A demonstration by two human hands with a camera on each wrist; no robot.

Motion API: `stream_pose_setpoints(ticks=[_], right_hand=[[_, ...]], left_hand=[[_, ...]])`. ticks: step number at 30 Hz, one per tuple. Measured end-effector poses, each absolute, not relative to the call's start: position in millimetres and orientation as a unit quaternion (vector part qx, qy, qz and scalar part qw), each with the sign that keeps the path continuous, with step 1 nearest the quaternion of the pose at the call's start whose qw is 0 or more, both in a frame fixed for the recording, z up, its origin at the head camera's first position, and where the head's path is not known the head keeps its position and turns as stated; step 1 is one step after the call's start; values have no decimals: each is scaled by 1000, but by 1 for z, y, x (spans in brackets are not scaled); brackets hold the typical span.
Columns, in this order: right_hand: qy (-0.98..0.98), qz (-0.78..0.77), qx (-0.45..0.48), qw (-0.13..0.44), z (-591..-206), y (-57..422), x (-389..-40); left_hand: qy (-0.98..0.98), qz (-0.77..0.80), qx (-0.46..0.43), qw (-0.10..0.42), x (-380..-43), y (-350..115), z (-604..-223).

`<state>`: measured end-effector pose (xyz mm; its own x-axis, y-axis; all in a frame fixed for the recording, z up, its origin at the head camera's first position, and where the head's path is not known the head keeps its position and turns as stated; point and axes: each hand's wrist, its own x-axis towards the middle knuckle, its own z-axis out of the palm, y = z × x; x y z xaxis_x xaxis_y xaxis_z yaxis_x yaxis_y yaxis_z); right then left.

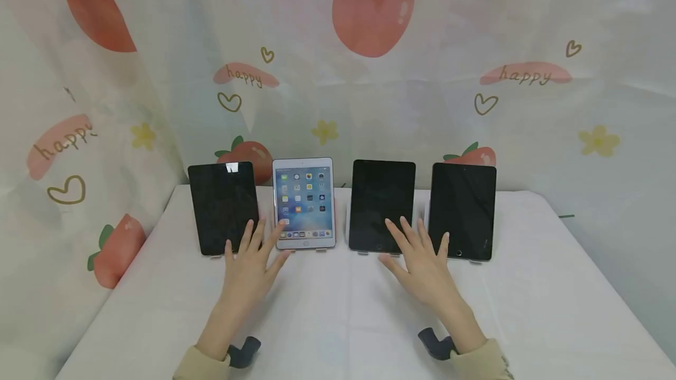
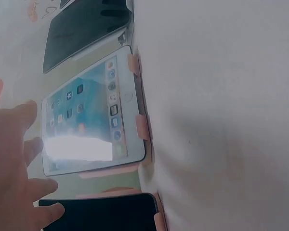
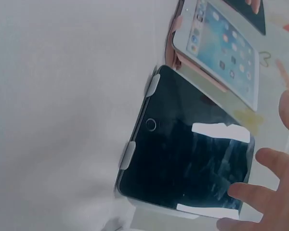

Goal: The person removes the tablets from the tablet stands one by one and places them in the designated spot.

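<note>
Both hands [image 1: 248, 270] [image 1: 424, 268] seemingly hover before four tablets [image 1: 303, 204].

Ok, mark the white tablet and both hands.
White tablet [image 1: 304, 199], head view, middle of the lit screen.
Left hand [image 1: 250, 264], head view, back of the hand.
Right hand [image 1: 423, 261], head view, back of the hand.

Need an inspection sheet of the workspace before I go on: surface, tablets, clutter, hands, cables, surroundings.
Surface: white table, visible top pale throughout.
Tablets: four in a row on stands; white-framed tablet lit with app icons, three black tablets dark.
Clutter: thin dark strip at right edge, unidentifiable.
Grippers: left hand spread before the left two tablets, right hand before the right two; contact unclear.
Cables: nothing seen for certain.
Surroundings: backdrop printed with fruit, hearts, "happy".
</note>
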<state>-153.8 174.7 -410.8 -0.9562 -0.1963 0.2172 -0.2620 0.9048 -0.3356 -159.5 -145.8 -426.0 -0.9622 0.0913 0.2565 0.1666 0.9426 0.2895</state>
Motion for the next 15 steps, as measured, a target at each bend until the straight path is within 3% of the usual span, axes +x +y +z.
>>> stream_pose_setpoints(ticks=[15], right_hand=[[-957, 230, 144, 107, -410, 147, -157]], left_hand=[[-981, -149, -50, 116, -160, -168, -418]])
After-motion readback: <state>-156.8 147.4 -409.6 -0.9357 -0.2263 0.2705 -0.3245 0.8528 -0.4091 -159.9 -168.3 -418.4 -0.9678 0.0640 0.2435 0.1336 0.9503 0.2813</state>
